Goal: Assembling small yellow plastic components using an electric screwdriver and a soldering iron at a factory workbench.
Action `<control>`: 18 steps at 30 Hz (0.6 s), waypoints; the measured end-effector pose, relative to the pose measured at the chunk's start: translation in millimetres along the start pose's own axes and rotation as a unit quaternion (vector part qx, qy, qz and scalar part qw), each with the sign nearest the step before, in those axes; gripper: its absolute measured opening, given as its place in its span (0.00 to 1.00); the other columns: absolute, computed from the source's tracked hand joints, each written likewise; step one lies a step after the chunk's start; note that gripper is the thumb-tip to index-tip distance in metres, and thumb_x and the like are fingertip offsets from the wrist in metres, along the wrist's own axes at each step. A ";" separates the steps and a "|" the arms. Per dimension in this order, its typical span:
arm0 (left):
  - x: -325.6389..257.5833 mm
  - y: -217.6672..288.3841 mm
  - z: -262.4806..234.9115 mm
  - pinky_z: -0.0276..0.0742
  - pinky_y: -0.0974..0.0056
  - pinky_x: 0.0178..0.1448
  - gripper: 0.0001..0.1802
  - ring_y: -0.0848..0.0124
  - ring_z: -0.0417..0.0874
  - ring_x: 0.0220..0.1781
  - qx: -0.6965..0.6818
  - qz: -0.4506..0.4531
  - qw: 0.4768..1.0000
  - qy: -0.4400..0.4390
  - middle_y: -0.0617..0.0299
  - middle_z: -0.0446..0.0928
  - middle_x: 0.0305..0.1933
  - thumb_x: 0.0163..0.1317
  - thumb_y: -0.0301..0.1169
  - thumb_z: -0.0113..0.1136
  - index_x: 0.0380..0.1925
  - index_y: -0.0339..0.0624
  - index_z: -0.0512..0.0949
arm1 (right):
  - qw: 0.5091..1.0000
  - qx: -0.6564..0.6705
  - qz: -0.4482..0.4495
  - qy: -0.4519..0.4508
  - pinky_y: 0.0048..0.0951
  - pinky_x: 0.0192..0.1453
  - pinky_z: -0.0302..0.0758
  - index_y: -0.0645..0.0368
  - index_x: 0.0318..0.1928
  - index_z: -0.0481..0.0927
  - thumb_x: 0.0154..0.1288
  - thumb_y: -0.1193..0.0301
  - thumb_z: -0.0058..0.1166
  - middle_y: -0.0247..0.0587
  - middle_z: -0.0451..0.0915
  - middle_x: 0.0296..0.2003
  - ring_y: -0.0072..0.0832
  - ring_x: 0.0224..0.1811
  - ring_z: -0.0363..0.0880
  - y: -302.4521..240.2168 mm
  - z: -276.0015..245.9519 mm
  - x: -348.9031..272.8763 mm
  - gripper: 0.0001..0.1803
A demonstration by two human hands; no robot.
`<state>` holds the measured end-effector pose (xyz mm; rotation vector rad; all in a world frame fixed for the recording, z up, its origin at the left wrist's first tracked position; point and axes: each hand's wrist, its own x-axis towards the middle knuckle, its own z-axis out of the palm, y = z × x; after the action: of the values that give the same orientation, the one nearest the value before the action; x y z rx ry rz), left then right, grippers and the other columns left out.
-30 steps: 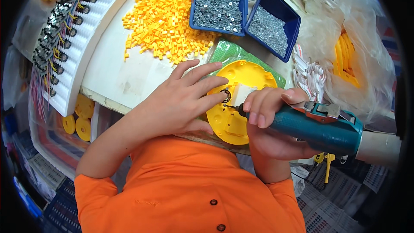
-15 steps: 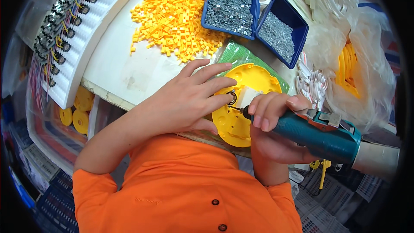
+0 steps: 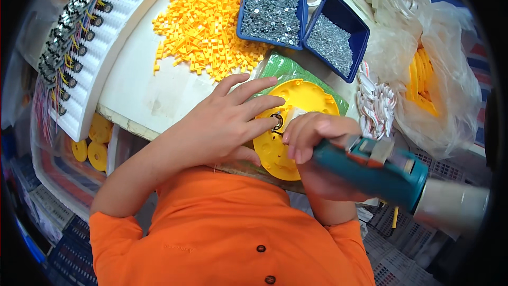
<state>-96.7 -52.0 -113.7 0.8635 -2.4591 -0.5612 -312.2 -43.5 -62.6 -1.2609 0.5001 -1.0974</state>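
Note:
A round yellow plastic shell (image 3: 312, 94) lies at the table's near edge, partly on a green bubble-wrap sheet (image 3: 290, 67). My left hand (image 3: 219, 119) rests over its left side with fingers spread; one fingertip touches a small black-rimmed round part (image 3: 277, 122) inside it. In my right hand (image 3: 323, 132) is a teal electric screwdriver (image 3: 373, 172), tilted low. Its thin bit points left to the shell beside the round part; my fingers partly hide the bit and a pale piece in the shell. Whether the tip sits on a screw I cannot tell.
Small yellow plastic pieces (image 3: 203, 26) are heaped beyond my left hand. Two blue bins (image 3: 271, 41) of small metal parts stand at the back. A white foam tray (image 3: 114, 37) with wired parts lies left. White cable bundles (image 3: 373, 100) and a clear bag (image 3: 450, 85) lie right.
My right hand has brought the screwdriver a little left, closer to the round part, and its body is now blurred. My left hand keeps its place on the shell. The whole view has shifted slightly.

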 end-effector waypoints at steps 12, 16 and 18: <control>-10.2 4.3 -5.3 0.73 0.52 0.60 0.20 0.51 0.78 0.55 -0.043 -0.224 0.970 0.080 0.52 0.78 0.51 0.57 0.35 0.73 0.46 0.38 0.81 | 0.924 -0.078 -0.184 0.325 0.47 0.71 0.71 0.70 0.77 0.55 0.72 0.34 0.46 0.56 0.77 0.59 0.46 0.63 0.77 -64.3 -41.2 6.4 0.54; -3.9 2.5 0.7 0.73 0.54 0.60 0.15 0.52 0.81 0.50 -0.106 -0.253 0.955 0.109 0.54 0.81 0.46 0.56 0.29 0.73 0.42 0.40 0.80 | 0.873 -0.239 -0.256 0.340 0.45 0.71 0.72 0.69 0.73 0.61 0.72 0.44 0.54 0.52 0.75 0.63 0.41 0.65 0.76 -51.6 -78.9 -39.2 0.45; -8.7 5.8 -0.1 0.73 0.54 0.60 0.14 0.54 0.83 0.46 -0.131 -0.300 0.939 0.106 0.55 0.83 0.42 0.55 0.27 0.72 0.41 0.41 0.80 | 0.867 -0.227 -0.219 0.385 0.39 0.59 0.76 0.67 0.64 0.70 0.76 0.53 0.50 0.49 0.80 0.51 0.36 0.52 0.80 -41.0 -70.6 -55.3 0.30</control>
<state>-93.3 -42.1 -113.2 1.4772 -1.8495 -0.9211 -409.5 -27.9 -59.2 -1.3364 1.1656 -1.9739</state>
